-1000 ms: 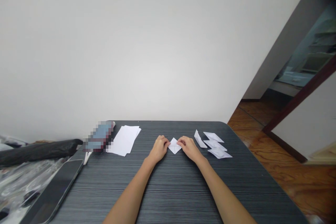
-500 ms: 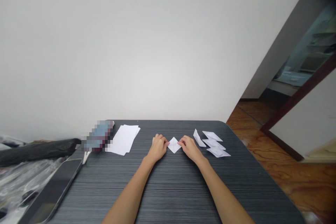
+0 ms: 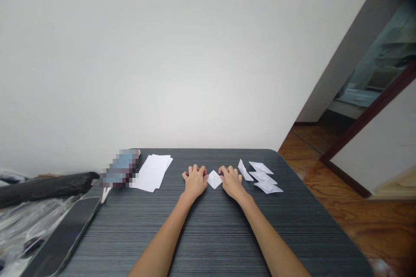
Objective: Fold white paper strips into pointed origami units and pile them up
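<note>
A small piece of white folded paper (image 3: 214, 180), diamond-shaped with crease lines, lies on the dark table between my hands. At its left corner, the thumb and index finger of my left hand (image 3: 195, 181) are closed on the edge, while the other fingers spread outward on the tabletop. My right hand (image 3: 231, 182) has its thumb and forefinger at the opposite corner, its remaining fingers bent. Just past that hand stands a folded paper boat shape (image 3: 245, 170). Farther right, several more folded white papers (image 3: 264, 177) lie overlapping.
White sheets (image 3: 153, 173) are stacked at the back left, beside a pixelated object (image 3: 120, 168). A large phone or tablet (image 3: 66, 236) lies along the left edge, near a black roll (image 3: 48, 188) and clear plastic. The dark table (image 3: 214, 242) meets a white wall behind.
The fingers of both hands have lifted and spread out more, with thumbs staying by the paper's corners. The paper remains between them; the whole view has shifted slightly.
</note>
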